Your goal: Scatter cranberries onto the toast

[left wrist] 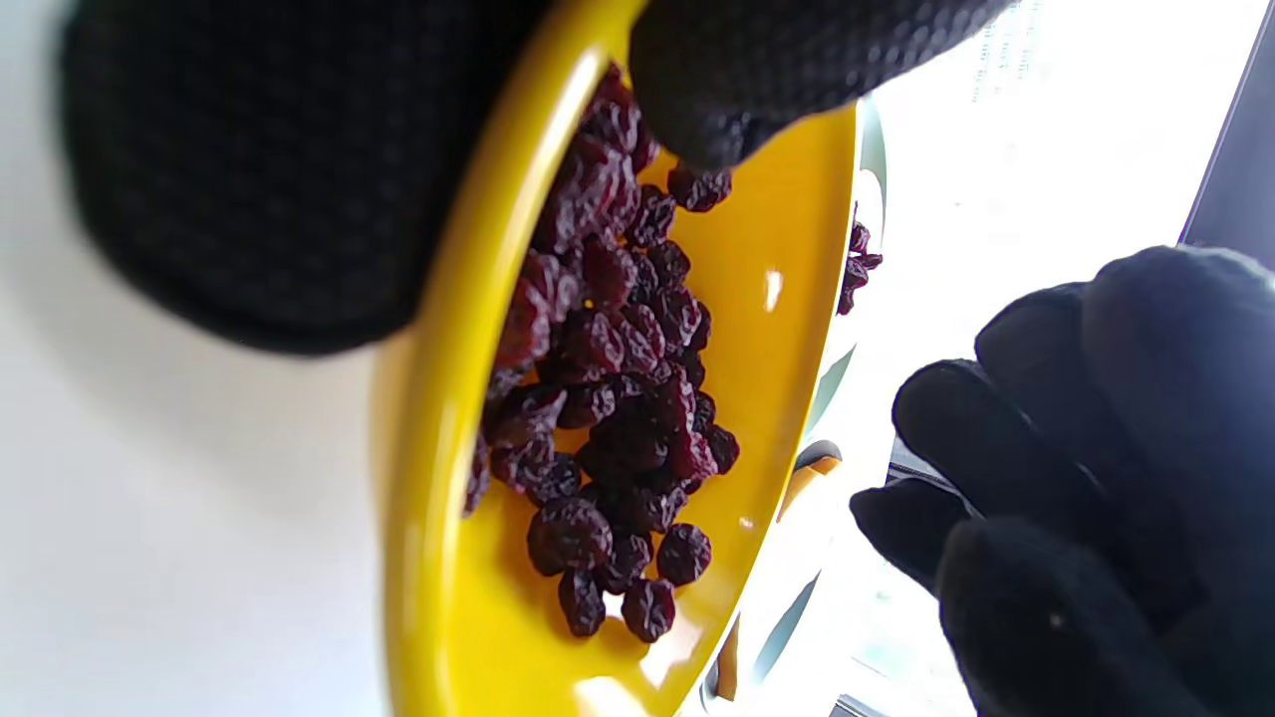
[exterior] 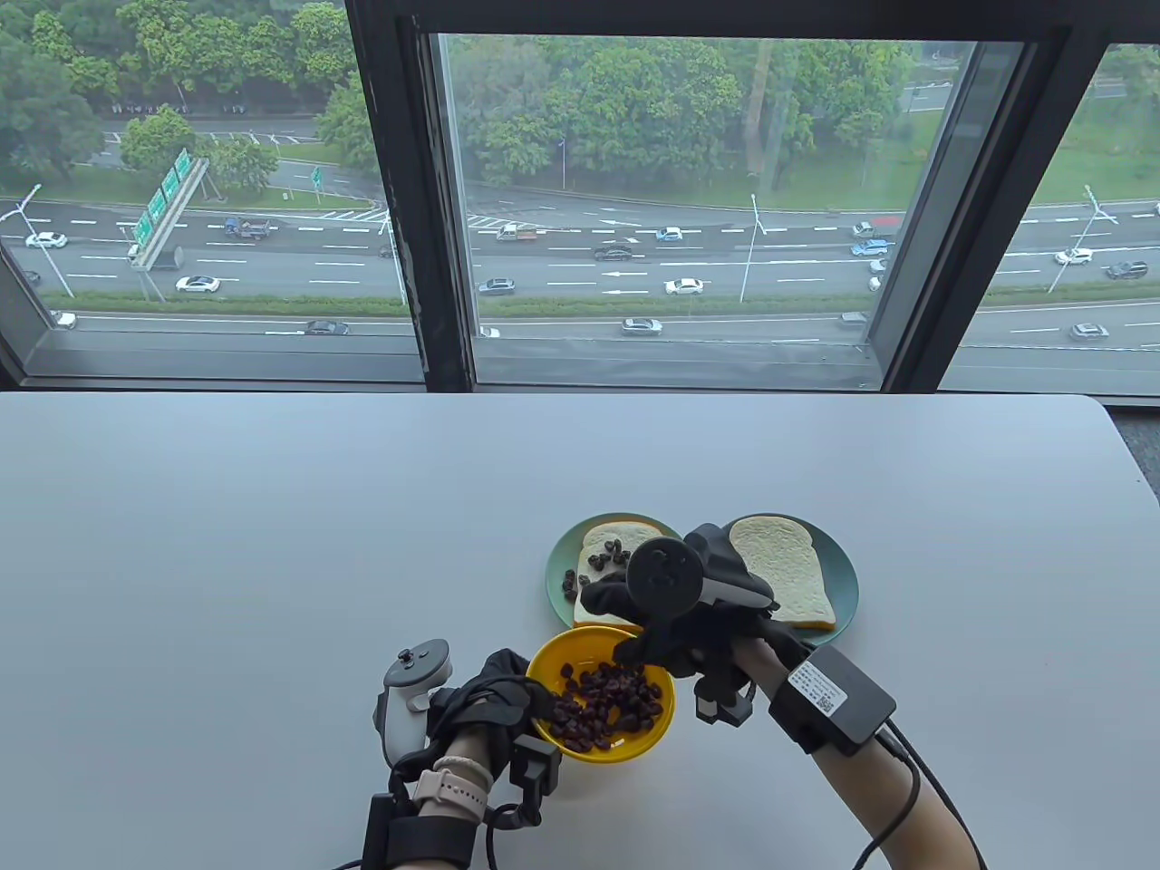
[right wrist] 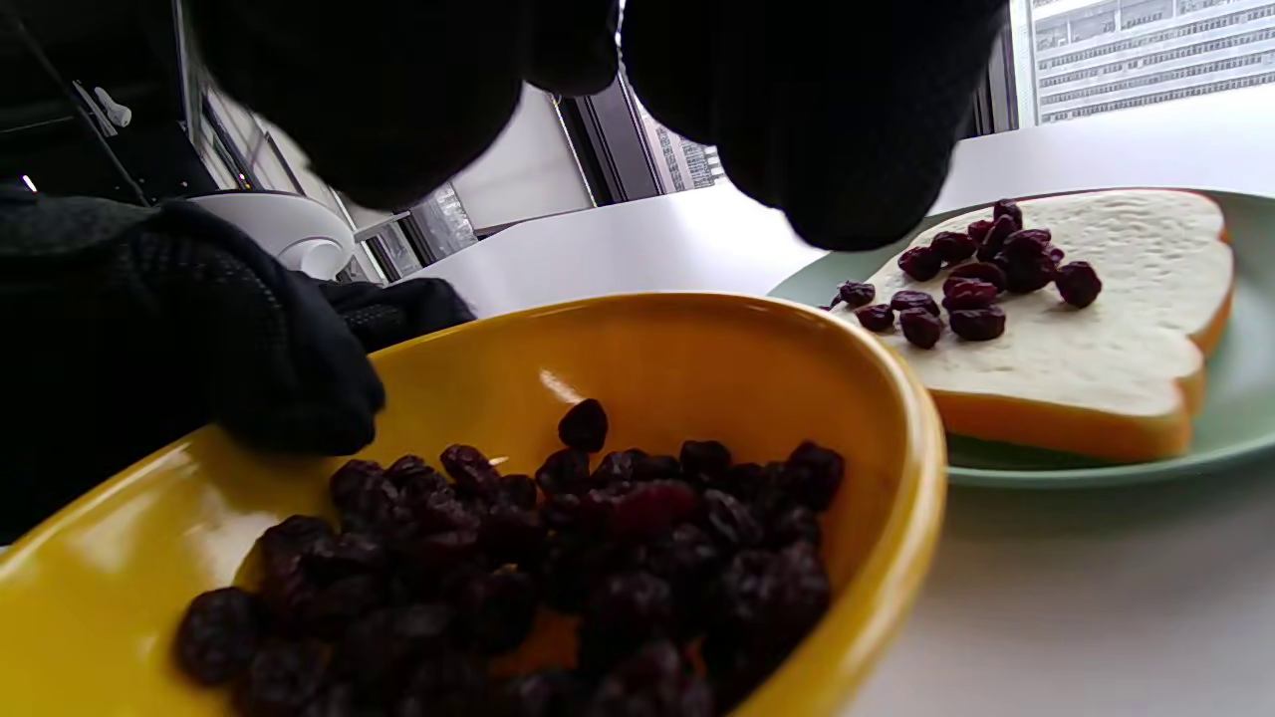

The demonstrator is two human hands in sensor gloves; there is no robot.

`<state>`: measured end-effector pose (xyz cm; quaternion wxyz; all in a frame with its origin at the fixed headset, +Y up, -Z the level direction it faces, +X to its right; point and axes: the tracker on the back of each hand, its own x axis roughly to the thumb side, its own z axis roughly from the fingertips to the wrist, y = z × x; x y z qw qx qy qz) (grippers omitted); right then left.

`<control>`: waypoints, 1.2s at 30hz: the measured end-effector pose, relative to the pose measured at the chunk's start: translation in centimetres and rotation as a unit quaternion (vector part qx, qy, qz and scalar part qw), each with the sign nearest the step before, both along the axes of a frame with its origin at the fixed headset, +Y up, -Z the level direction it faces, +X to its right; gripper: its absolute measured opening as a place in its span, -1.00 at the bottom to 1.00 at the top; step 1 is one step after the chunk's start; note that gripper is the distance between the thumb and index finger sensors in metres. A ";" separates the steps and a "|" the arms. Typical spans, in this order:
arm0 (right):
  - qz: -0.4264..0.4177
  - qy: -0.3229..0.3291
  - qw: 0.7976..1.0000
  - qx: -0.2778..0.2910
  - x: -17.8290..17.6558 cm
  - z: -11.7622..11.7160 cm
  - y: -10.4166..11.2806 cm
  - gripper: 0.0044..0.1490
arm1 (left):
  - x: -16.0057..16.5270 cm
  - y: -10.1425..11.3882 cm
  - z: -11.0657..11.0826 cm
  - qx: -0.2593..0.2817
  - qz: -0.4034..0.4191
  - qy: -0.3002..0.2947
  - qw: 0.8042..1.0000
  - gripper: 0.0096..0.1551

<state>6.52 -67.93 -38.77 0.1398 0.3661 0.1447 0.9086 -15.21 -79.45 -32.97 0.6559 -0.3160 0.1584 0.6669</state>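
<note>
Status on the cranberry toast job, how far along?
Roughly halfway. Done: the left toast carries a scatter of cranberries. In hand: the left hand holds the yellow bowl by its rim while the right hand reaches over the cranberries in it, apparently for another pinch. Left: the right toast is bare.

Two bare forearms, two black-gloved hands — wired up.
The left hand (exterior: 494,702) wears a textured black knit glove, a pale grey tracker (exterior: 410,698) strapped to its back and a beige watch (exterior: 453,787) on the wrist. The right hand (exterior: 675,625) has a black round-faced tracker (exterior: 664,569) — and a black box (exterior: 832,698) with a white label, a cable trailing along bare skin.
</note>
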 end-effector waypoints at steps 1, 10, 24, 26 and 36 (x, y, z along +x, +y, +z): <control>0.018 0.020 1.000 -0.007 -0.4 0.8 -0.2 -0.08 | 0.1 0.1 0.0 0.003 0.001 0.001 1.000 -0.49; 0.181 0.066 0.981 0.035 -2.8 3.1 -3.4 0.10 | 0.6 0.9 0.1 0.034 0.001 0.015 0.999 -0.49; 0.160 0.043 0.958 0.234 -4.5 3.7 -3.2 -0.53 | 0.7 0.4 0.2 0.020 0.035 0.016 0.999 -0.48; 0.147 0.041 0.960 0.233 -4.3 3.8 -3.1 -0.54 | 0.8 0.5 0.3 0.021 0.027 0.017 0.999 -0.48; 0.089 0.042 0.970 0.221 -3.0 4.8 -0.7 -0.56 | 0.7 0.3 0.3 0.013 -0.006 0.004 1.000 -0.48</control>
